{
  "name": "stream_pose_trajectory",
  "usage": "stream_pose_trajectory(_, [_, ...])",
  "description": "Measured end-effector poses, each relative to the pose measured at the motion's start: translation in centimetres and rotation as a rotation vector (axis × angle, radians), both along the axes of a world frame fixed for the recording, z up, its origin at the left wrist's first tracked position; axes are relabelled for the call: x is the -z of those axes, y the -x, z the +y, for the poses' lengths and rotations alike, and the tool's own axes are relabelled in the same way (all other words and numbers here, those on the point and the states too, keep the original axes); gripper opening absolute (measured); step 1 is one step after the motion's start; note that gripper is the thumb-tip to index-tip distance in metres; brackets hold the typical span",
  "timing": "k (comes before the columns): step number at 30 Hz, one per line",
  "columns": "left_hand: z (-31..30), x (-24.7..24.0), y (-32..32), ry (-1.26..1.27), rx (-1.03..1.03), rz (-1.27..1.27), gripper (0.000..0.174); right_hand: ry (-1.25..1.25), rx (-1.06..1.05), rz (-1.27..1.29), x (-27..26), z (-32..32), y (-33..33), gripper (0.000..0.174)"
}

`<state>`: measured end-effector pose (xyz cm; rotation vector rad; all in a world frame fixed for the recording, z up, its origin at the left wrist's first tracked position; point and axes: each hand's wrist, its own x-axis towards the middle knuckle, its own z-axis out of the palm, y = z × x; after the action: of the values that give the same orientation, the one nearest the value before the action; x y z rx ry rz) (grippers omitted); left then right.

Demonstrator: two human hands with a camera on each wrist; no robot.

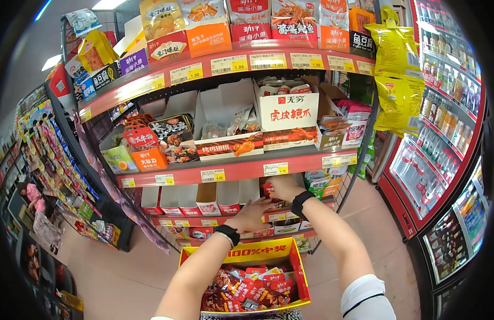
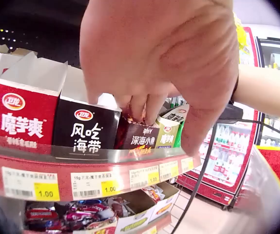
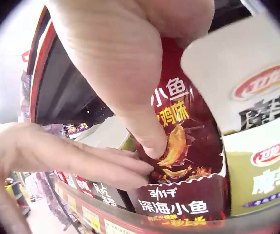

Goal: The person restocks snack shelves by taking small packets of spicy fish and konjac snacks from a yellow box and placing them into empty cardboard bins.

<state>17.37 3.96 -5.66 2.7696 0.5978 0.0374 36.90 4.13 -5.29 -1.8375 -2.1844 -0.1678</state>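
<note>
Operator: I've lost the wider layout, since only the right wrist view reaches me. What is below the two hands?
Observer: In the head view, a yellow box holding many red packets sits below the left hand and the right hand.
Operator: Good. The hands are at the dark red box; what price shows for it?
Observer: In the left wrist view, the price label just below that box reads 1.00.
</note>
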Motion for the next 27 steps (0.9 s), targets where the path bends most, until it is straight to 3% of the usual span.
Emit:
stream_pose_trajectory(1, [0.3, 0.2, 0.2, 0.000, 0.001, -0.002, 0.079, 0.000, -0.024, 0.115, -0.2, -0.5, -0.2, 0.044])
stream_pose_trajectory(3, [0.8, 0.6, 0.7, 0.071, -0.018, -0.221, 0.057, 0.001, -0.048, 0.231, -0.9, -1.7, -0.4, 0.042])
stream_pose_trajectory(4, [0.7, 0.5, 0.9, -0.027, 0.005, -0.356, 0.041, 0.020, -0.064, 0.249, -1.7, -2.4, -0.4, 0.042])
stream_pose_trajectory(7, [1.2, -0.5, 1.4, 0.035, -0.143, -0.349, 0.034, 0.055, -0.080, 0.211, -2.7, -3.5, -0.3, 0.045])
stream_pose_trajectory(8, [1.5, -0.1, 1.6, -0.067, -0.143, -0.473, 0.032, 0.086, -0.081, 0.186, -2.9, -3.9, -0.2, 0.046])
stream_pose_trajectory(11, [1.9, -0.4, 1.3, -0.005, -0.288, -0.553, 0.032, 0.110, -0.083, 0.162, -2.8, -4.6, -0.1, 0.048])
stream_pose_trajectory(16, [0.8, -2.4, -0.3, -0.070, -0.299, -0.592, 0.032, 0.140, -0.054, 0.237, -3.3, -6.2, 0.4, 0.044])
stream_pose_trajectory(19, [0.5, -2.9, -0.9, -0.046, -0.265, -0.486, 0.031, 0.117, -0.072, 0.257, -2.7, -6.7, 0.2, 0.039])
stream_pose_trajectory(27, [2.3, -0.8, -1.5, -0.092, -0.262, -0.462, 0.021, -0.269, -0.190, 0.109, -1.7, -8.8, 0.1, 0.022])
